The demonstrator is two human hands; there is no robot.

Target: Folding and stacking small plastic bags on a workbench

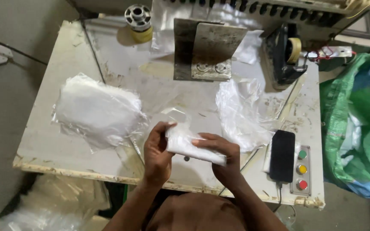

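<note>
While you look down at the worktop [56, 145], this is how things lie:

Left hand: your left hand [157, 152] holds the left end of a small white folded packet [189, 144], its grip pinching that end with the thumb on the top edge and the fingers curled behind.

Right hand: your right hand [223, 156] has its grip closed on the right part of the same packet, with fingers laid across its front and the thumb underneath.

Packet: it sits between both hands, lifted just above the near edge of the worktop and tilted down toward your right.

Left of the hands: a stack of clear plastic bags [97, 111] lies flat on the worktop, near your left hand but not touching it.

Right of the hands: a loose crumpled plastic sheet [243, 111] lies on the worktop, just beside your right hand.

Far right edge: a black phone [282, 156] rests next to a panel of three buttons [302, 169], green, yellow and red from top to bottom.

Back of the worktop: a metal bracket [208, 51] stands upright, a spool [138, 19] sits to its left and a tape roll [294, 49] to its right.

Beside the worktop: a green woven sack [356, 124] stands on the floor at your right.
</note>
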